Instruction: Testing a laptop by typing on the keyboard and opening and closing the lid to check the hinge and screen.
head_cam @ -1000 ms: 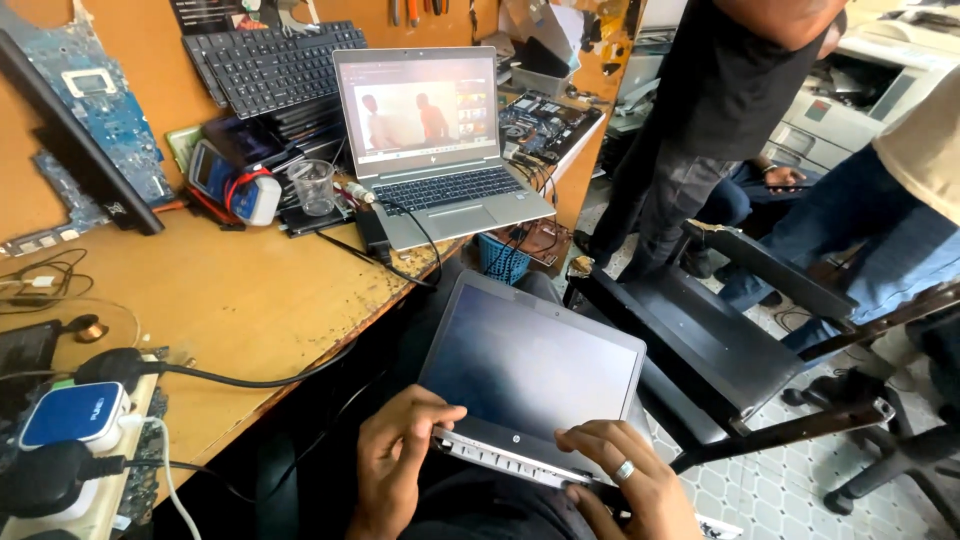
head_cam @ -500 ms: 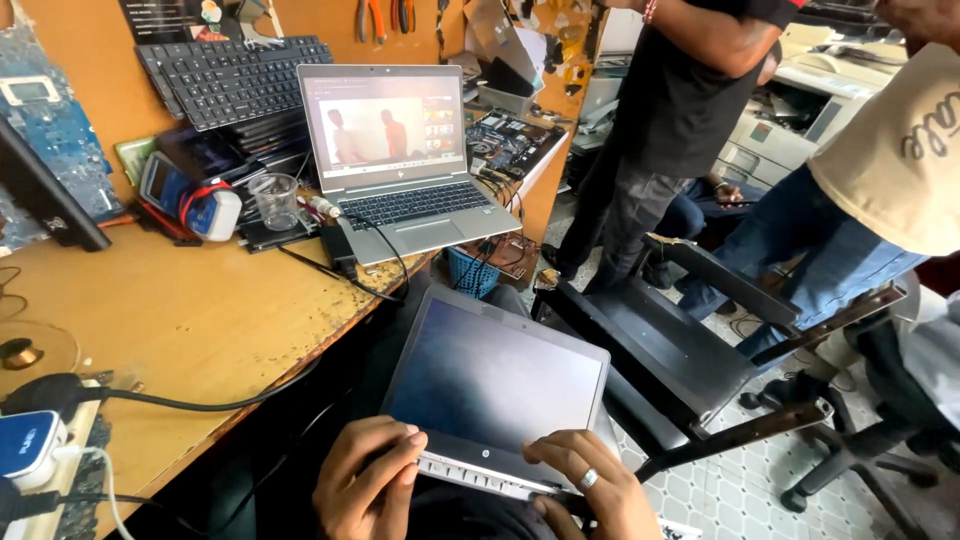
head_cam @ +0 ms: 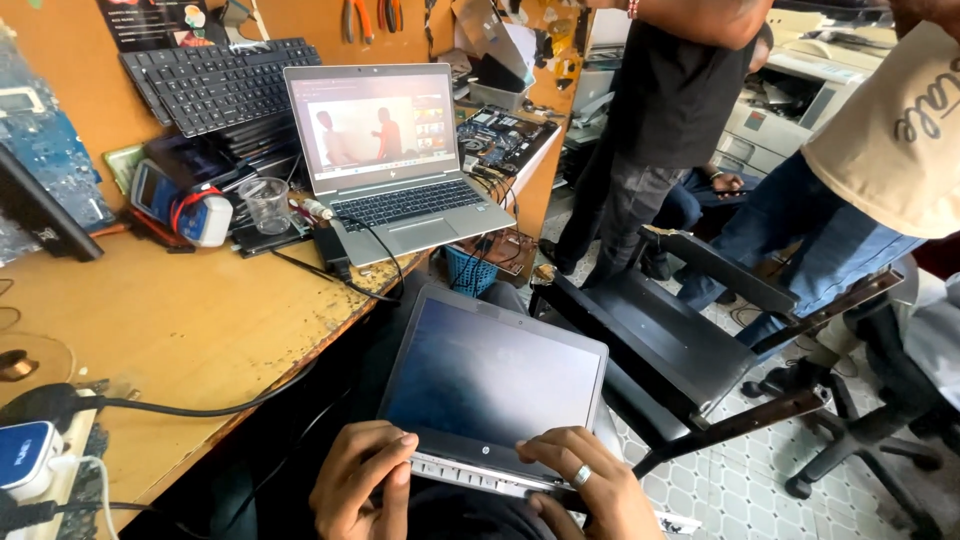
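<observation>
- Both hands grip the dark-screened laptop point(head_cam: 492, 385) at its lower edge: left hand point(head_cam: 365, 480) on one corner, right hand point(head_cam: 580, 485) on the other.
- Wooden table point(head_cam: 170, 320) lies just left.

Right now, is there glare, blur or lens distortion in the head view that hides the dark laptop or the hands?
Head view: sharp, evenly daylit. The dark laptop screen is off, with only a faint bluish sheen and no hard glare. The left hand and right hand are cut off by the bottom edge. The wide lens bends the bench edge and stretches the corners.
</observation>
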